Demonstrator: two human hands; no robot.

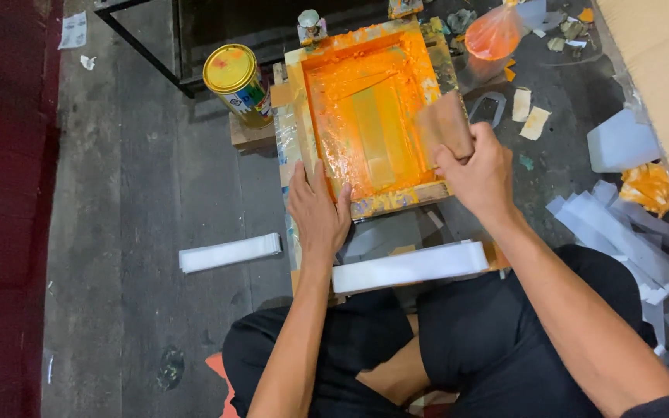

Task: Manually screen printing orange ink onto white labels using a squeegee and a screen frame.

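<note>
A wooden screen-printing frame (300,101) coated in orange ink lies on the floor in front of me. My left hand (319,210) presses flat on the frame's near left corner. My right hand (480,172) grips a brown wooden squeegee (444,124) held against the orange mesh at the frame's right side. A stack of white strips (410,266) lies just in front of the frame, by my knees.
A yellow-lidded tin (235,83) stands on a wooden block left of the frame. Another white stack (230,252) lies on the grey floor at left. Loose white strips (621,232), an orange plastic bag (493,32) and cardboard (660,70) sit at right.
</note>
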